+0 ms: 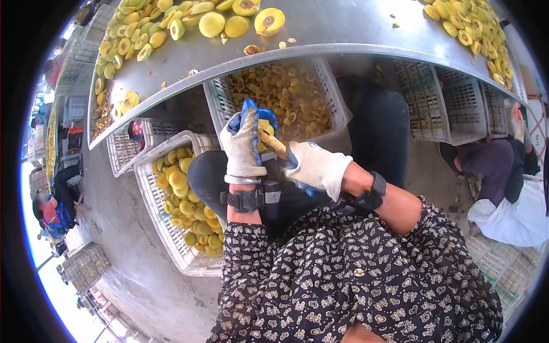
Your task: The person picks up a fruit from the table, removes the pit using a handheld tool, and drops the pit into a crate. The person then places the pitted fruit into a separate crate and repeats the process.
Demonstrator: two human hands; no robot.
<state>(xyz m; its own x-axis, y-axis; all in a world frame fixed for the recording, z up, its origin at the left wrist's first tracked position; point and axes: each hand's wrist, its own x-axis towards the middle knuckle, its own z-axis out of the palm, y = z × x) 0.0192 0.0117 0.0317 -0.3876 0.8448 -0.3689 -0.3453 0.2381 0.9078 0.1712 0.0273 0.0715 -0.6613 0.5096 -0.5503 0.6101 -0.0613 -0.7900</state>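
My left hand [245, 143], in a white and blue work glove, is closed around a yellow fruit [265, 128] held below the edge of the metal table [343, 28]. My right hand [313, 167], gloved the same way, grips a knife with a wooden handle [274, 144] whose tip is pressed into that fruit. Both wrists wear black bands. My floral sleeves and dark trousers fill the lower part of the view.
Halved yellow fruits [234, 23] lie piled on the metal table. A white crate of whole fruits [183, 194] stands at my left, a crate of cut pieces [286, 97] under the table. A person [503, 183] crouches at right; another [54, 211] sits far left.
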